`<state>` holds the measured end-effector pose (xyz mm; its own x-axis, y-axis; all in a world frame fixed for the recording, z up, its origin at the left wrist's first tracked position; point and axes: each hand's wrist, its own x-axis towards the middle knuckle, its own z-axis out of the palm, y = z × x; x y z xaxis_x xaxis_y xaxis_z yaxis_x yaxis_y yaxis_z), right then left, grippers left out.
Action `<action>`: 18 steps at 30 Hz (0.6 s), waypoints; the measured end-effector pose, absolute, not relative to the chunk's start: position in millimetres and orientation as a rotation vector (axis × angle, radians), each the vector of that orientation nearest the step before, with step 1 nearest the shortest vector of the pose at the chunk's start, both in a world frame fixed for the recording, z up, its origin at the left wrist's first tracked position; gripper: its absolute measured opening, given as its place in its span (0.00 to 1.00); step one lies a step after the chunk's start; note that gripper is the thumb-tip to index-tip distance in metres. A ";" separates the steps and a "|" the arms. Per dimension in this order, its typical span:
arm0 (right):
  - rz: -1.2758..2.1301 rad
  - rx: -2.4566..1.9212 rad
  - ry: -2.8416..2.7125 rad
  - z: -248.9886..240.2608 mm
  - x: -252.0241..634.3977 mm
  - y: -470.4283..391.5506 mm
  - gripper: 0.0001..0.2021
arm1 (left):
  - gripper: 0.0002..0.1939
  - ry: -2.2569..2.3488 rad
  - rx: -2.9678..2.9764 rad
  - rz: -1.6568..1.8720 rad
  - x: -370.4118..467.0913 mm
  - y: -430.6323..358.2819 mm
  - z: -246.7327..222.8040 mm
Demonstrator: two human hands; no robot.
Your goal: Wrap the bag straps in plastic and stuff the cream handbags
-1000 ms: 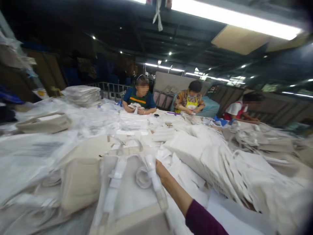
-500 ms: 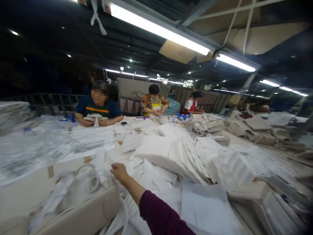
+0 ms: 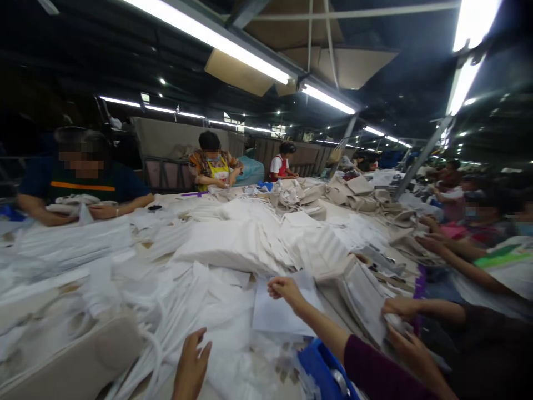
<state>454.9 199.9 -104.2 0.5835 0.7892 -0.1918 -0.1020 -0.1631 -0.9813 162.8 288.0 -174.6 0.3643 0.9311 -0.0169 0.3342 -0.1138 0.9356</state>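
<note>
My right hand [image 3: 285,291], on a purple-sleeved arm, reaches over a sheet of white paper [image 3: 262,314]. Its fingers are curled together, and I cannot make out whether anything is between them. At the bottom, my left hand [image 3: 192,364] is raised with thumb and fingers apart, holding nothing. White straps or cords [image 3: 156,344] and thin white wrapping lie loose around it. To its left is a beige bag [image 3: 83,361] with white wrapping on its handles. A blue tape dispenser [image 3: 322,369] sits below my right forearm.
A large heap of white padded sheets [image 3: 233,244] fills the middle of the table. Beige bags [image 3: 353,280] lie on the right. Close on my right, a co-worker's hands [image 3: 400,325] handle something whitish. Several other people work around the table. Tube lights [image 3: 216,39] hang overhead.
The view has swung right, bringing the tape dispenser and nearby co-workers into sight. My right hand has moved from beside the beige bag to over the white paper. My left hand has come into view.
</note>
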 end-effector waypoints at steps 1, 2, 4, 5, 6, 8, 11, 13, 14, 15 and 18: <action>0.832 -1.539 -0.577 -99.7 483.0 189.7 0.17 | 0.22 1.125 1.756 0.767 195.3 288.9 -168.9; 0.793 -1.531 -0.553 -95.9 511.2 181.6 0.17 | 0.21 1.098 1.884 0.766 228.1 287.8 -162.3; 0.722 -1.511 -0.512 -90.4 567.8 170.6 0.15 | 0.21 1.019 2.153 0.757 293.1 279.9 -149.7; 0.689 -1.500 -0.494 -88.3 596.2 167.3 0.14 | 0.21 1.000 2.280 0.719 324.7 273.7 -145.7; 0.657 -1.492 -0.478 -86.3 624.5 165.3 0.12 | 0.21 1.019 2.395 0.671 355.2 266.8 -144.1; 0.603 -1.486 -0.455 -82.5 680.9 165.5 0.09 | 0.22 1.181 2.567 0.549 412.1 254.0 -150.3; 0.548 -1.507 -0.450 -77.6 764.7 175.5 0.07 | 0.22 1.545 2.655 0.382 480.2 242.5 -180.5; 0.511 -1.532 -0.454 -76.6 818.7 187.4 0.06 | 0.22 1.685 2.682 0.311 509.7 239.5 -206.6; 0.490 -1.545 -0.455 -77.2 844.6 194.4 0.05 | 0.22 1.706 2.718 0.294 519.3 238.7 -218.8; 0.467 -1.559 -0.457 -78.7 869.5 202.0 0.05 | 0.22 1.699 2.765 0.276 525.8 238.4 -229.1; 0.398 -1.603 -0.476 -87.4 934.8 228.5 0.06 | 0.22 1.650 2.830 0.207 532.9 238.9 -243.7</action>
